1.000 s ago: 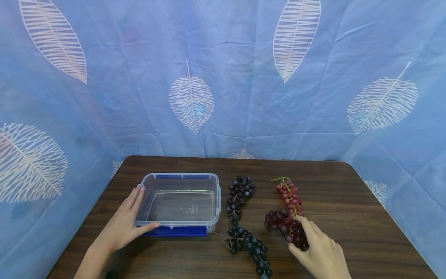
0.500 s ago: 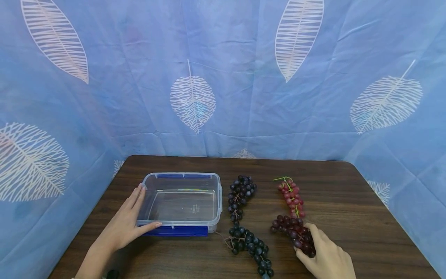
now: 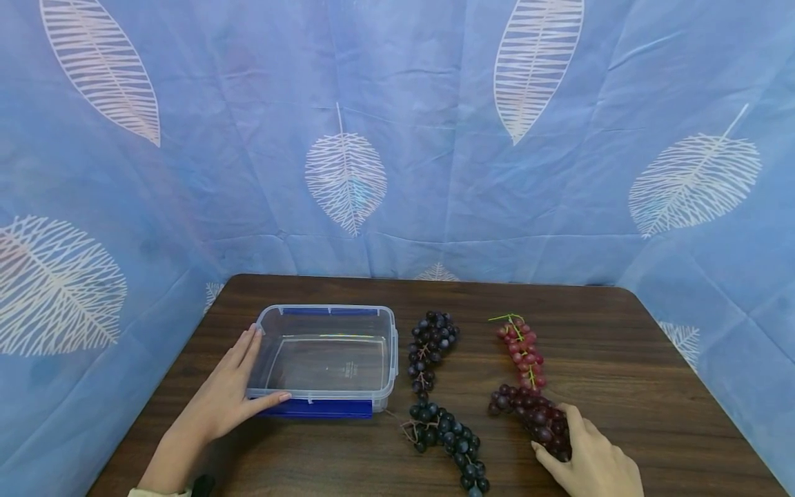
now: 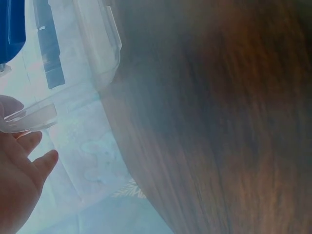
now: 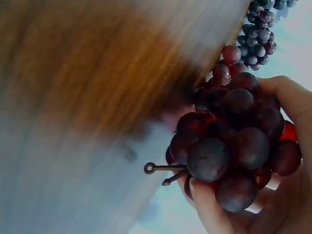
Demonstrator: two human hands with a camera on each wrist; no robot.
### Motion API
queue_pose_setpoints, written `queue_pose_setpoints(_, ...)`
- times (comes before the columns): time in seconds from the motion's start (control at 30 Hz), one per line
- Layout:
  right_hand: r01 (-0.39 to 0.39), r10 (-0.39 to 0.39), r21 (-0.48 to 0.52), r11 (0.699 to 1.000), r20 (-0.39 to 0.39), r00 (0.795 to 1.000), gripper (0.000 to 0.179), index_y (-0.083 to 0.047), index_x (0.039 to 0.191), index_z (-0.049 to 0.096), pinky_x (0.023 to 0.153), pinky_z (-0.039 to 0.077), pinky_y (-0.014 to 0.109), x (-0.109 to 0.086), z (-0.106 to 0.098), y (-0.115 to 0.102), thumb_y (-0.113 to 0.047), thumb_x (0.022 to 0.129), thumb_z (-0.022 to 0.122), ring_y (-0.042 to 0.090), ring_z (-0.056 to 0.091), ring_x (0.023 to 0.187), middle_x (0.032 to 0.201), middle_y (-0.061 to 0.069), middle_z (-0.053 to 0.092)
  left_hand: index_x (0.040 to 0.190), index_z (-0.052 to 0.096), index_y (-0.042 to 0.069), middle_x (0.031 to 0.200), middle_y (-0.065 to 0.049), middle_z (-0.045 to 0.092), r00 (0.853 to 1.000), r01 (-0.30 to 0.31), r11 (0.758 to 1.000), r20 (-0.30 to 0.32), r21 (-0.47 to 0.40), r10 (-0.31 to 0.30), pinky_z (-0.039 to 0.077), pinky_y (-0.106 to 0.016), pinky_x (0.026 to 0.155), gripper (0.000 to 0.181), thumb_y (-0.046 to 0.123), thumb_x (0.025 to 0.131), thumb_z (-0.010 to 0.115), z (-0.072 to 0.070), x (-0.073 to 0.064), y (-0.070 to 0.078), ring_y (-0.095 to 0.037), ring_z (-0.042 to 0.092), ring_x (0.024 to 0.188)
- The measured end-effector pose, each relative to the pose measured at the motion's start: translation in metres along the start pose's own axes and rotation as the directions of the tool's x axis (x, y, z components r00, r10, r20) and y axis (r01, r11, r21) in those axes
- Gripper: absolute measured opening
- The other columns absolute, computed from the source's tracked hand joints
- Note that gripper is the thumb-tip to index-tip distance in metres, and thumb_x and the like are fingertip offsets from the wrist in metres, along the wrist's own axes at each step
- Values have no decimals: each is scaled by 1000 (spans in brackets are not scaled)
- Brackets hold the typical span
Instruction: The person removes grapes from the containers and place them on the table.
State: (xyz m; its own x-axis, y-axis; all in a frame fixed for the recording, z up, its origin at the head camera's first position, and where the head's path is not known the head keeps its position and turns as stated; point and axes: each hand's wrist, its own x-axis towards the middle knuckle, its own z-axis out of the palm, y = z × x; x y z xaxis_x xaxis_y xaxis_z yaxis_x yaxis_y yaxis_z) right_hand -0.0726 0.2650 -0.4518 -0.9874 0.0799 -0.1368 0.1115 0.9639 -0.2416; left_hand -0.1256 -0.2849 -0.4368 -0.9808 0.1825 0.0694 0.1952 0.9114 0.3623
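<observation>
My left hand [image 3: 223,395] rests on the left side of a clear plastic food container [image 3: 335,396] with blue latches. Its fingers lie straight along the left wall and the thumb touches the near rim. In the left wrist view part of that hand [image 4: 19,180] shows beside the container's clear edge. At the right, my right hand [image 3: 597,459] grips the near end of a dark red bunch of grapes [image 3: 537,416]. The right wrist view shows thumb and fingers around the grapes [image 5: 234,141], with a short brown stem sticking out.
A lighter red bunch of grapes [image 3: 524,352] with a green stem lies just beyond the gripped one. Two black bunches lie between container and right hand: one farther back [image 3: 431,342], one nearer [image 3: 450,438]. Blue leaf-patterned cloth [image 3: 397,172] surrounds the wooden table [image 3: 633,373].
My right hand has shifted right and slightly nearer to me, drawing the dark red grapes along. The left hand stays on the container. The head view has drifted slightly.
</observation>
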Motion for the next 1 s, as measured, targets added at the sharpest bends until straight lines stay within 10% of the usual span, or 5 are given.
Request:
queue_pose_setpoints(0.3,-81,81,-12,997,74,994,103,13,140,48,49,48,39,-4,0,-2,-69,86,76,22,58,52,92,23,70,169,8,0,176,-25,8,1000,-9,1000,11,6,8,24,-73,120,123,69,89,71,-2,2,-6,-53,18,157)
queue_pose_setpoints(0.8,-124,123,-50,991,-28,992,114,8,145,48,55,54,58,-5,20,0,-83,80,70,46,63,71,107,41,61,169,7,1,176,-25,7,1000,-10,1000,8,-12,10,22,-73,121,124,68,89,73,-3,5,-6,-51,15,159)
queue_pose_setpoints(1.0,-139,136,-42,989,-72,988,112,5,148,44,47,49,47,-9,27,-3,-78,79,75,43,60,67,99,40,57,169,7,1,175,-26,9,1000,-13,1000,3,-8,13,23,-74,120,124,68,89,73,-3,6,-5,-52,16,158)
